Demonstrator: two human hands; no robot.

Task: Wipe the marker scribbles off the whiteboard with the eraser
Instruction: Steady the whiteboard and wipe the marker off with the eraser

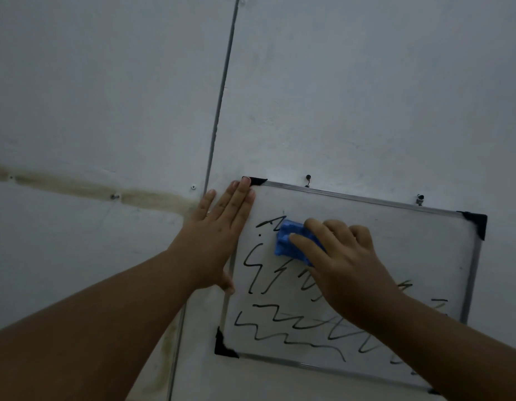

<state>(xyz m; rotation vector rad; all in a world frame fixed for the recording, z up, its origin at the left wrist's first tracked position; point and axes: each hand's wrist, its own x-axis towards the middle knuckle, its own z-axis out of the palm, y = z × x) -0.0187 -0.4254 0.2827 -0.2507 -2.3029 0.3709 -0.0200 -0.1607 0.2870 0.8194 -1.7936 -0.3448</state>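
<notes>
A small whiteboard (410,241) with a silver frame and black corner caps hangs on the wall at lower right. Black zigzag marker scribbles (268,322) cover its middle and lower rows, and a short stroke shows at the upper left. My right hand (343,261) presses a blue eraser (288,240) flat against the board's upper left area, fingers wrapped over it. My left hand (219,235) lies flat with fingers together across the board's left edge and the wall. The upper right of the board is free of marks.
The board hangs from two small hooks (308,178) on a pale wall. A thin vertical conduit (222,91) runs down the wall just left of the board. A stained horizontal strip with screws (115,196) crosses the wall at left.
</notes>
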